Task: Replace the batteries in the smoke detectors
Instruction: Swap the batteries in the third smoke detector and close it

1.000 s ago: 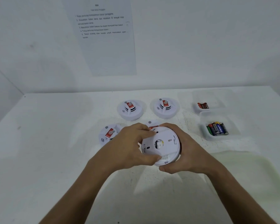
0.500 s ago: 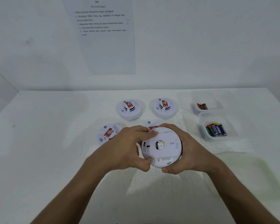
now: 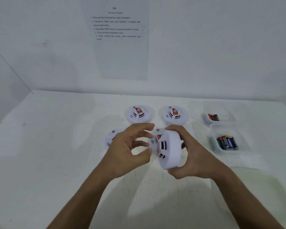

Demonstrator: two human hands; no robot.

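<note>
— Above the white table (image 3: 56, 162), what do we hold?

— Our right hand (image 3: 190, 156) grips a tilted smoke detector (image 3: 169, 148); our left hand (image 3: 129, 149) hovers beside it, fingers spread, empty.

— Behind?

— Four detectors, two partly hidden by our hands. Right, two trays (image 3: 229, 151) of batteries (image 3: 227, 142).

— The wall sheet (image 3: 120, 43)?

— Numbered steps, probably instructions; too blurred to read.

White table (image 3: 56, 162) bearing four smoke detectors: two at 12 o'clock (image 3: 139, 114) (image 3: 173, 114), two nearer (image 3: 110, 139) (image 3: 155, 138); two battery trays (image 3: 212, 119) (image 3: 213, 142) sitting at 2 o'clock.
</note>
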